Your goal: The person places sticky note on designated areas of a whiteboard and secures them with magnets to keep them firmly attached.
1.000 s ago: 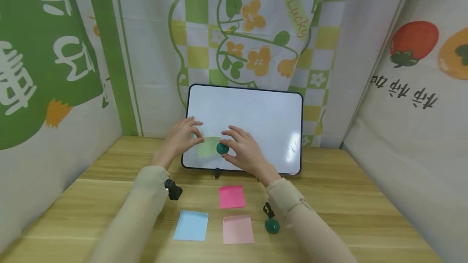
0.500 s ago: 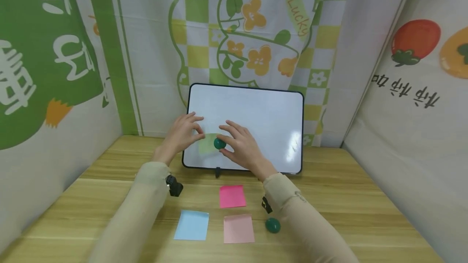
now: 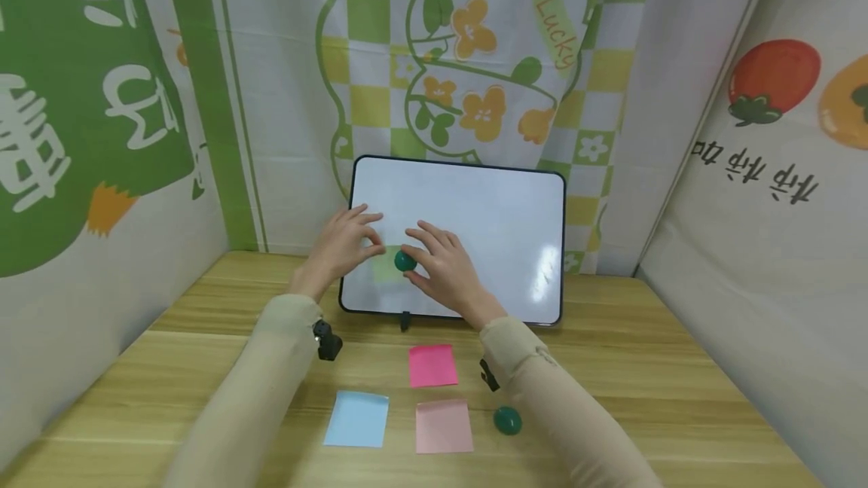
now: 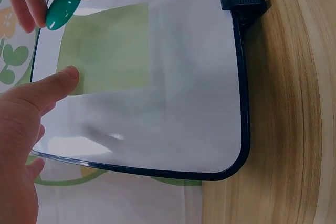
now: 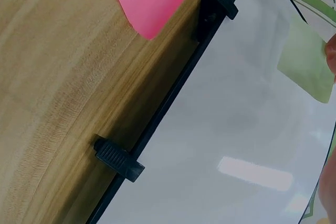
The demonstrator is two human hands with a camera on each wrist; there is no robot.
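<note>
A pale green sticky note (image 4: pixel 113 51) lies against the white surface of the whiteboard (image 3: pixel 475 239), towards its left side. My left hand (image 3: pixel 342 247) pinches the note's upper left corner, with the thumb on its front in the left wrist view. Between thumb and index finger my right hand (image 3: pixel 444 269) holds a shiny green oval magnet (image 3: pixel 404 260), in front of the note's upper right part. The left wrist view shows the magnet (image 4: pixel 63 9) tilted on edge near the note's top edge. Whether it touches the note I cannot tell.
The whiteboard leans on a stand with black clips (image 5: pixel 119 158) on the wooden table (image 3: pixel 597 367). Nearer lie a hot pink note (image 3: pixel 432 365), a blue note (image 3: pixel 357 419), a light pink note (image 3: pixel 444 426) and a second green magnet (image 3: pixel 507 420).
My right hand has moved up and slightly left with the magnet. My left hand and the green note have shifted slightly up and right.
</note>
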